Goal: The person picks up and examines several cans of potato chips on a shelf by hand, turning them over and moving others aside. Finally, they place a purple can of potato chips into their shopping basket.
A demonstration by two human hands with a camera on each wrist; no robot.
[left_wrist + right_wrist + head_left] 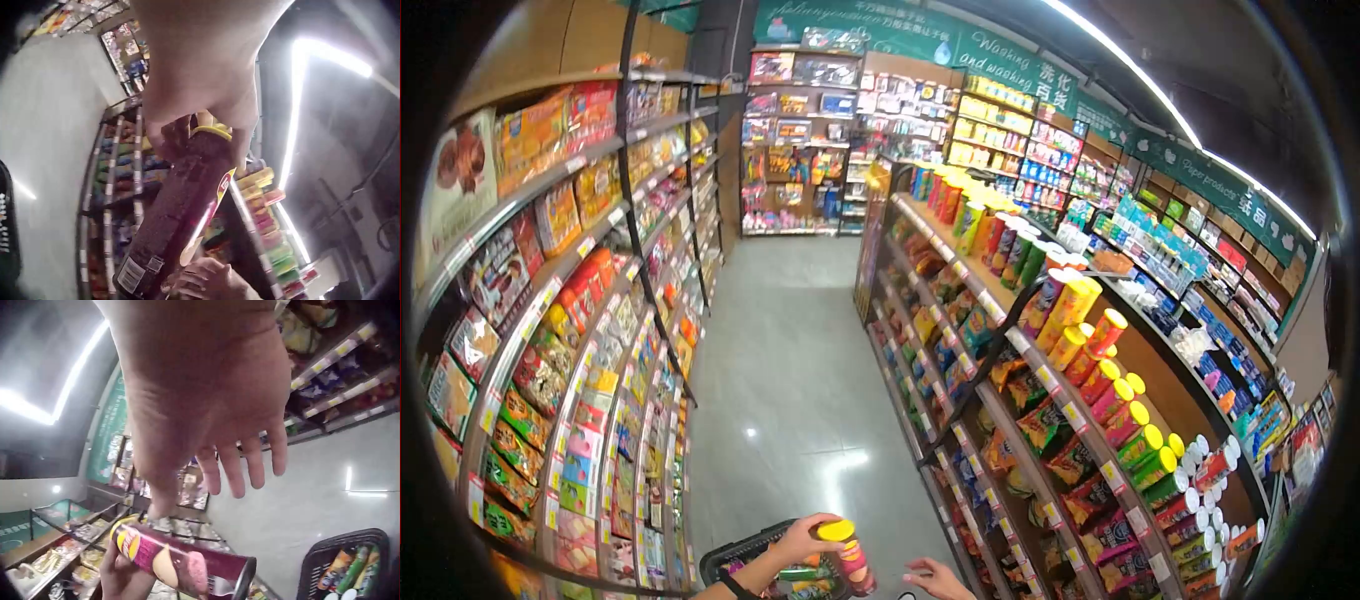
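A purple potato chip canister [856, 570] with a yellow lid is in my left hand [800, 541], whose fingers grip it near the lid. The right wrist view shows the printed chip pictures on the canister [181, 561]; its barcode side faces the left wrist camera. My right hand [940, 579] is held to the right of the canister with its fingers extended and nothing in them. Below the left forearm is a black shopping basket [718, 556] with colourful packages and canisters inside, seen also as a basket [307, 565] in the right wrist view.
A long shelf unit [1040, 385] with snack bags runs along my right, with rows of chip canisters [1135, 425] on top. Snack shelves [550, 290] stand close on the left. The grey aisle floor [780, 340] leads to shelves [800, 140] at the back.
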